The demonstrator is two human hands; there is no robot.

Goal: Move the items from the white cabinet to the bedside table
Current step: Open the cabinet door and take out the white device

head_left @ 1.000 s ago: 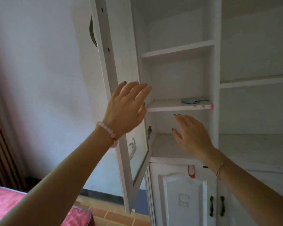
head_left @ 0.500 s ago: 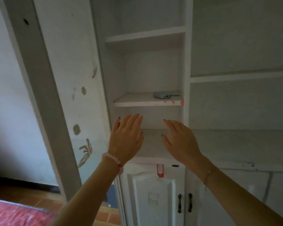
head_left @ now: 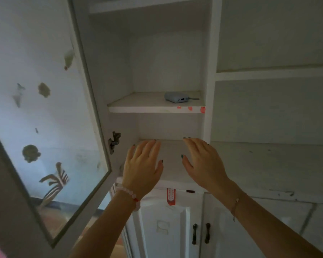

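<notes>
White cabinet (head_left: 211, 53) open, grey-blue device (head_left: 176, 97) on shelf (head_left: 138, 104), left hand (head_left: 142, 168), right hand (head_left: 203, 162) fingers straight, empty, red label (head_left: 171, 196) illegible.

- Left hand (head_left: 142, 168): a pale pink bead bracelet (head_left: 130, 194) with one red bead circles the wrist.
- Right hand (head_left: 203, 164): a thin bracelet (head_left: 235, 203) with a small dangling end circles the wrist.
- Nails (head_left: 182, 156) on both hands wear dark teal polish.

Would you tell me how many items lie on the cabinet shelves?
1: a power bank on the right of the middle shelf. Higher shelves may be hidden.
</notes>
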